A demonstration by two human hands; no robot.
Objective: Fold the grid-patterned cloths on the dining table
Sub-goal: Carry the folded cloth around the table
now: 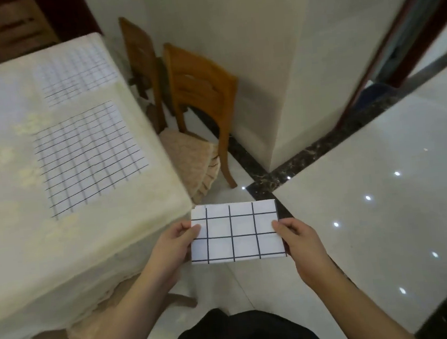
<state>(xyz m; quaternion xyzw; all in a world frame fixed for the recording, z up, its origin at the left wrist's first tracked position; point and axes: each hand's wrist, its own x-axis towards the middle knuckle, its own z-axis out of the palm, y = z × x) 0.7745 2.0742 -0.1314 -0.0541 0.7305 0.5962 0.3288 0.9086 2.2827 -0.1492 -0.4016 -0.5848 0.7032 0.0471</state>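
We hold a folded cloth [236, 232] in the air, off the dining table's [13, 266] corner: left hand [173, 245] pinches its 9 o'clock edge, right hand [300, 239] its 3 o'clock edge. Two unfolded cloths, near [90, 157] and far [76, 74], lie flat on the table at 10 and 11 o'clock.

Both hands, left hand [174, 246] and right hand [301, 239], pinch a folded cloth [236, 232] at lower centre; two flat cloths [90, 157] lie on the table [11, 244] at left.
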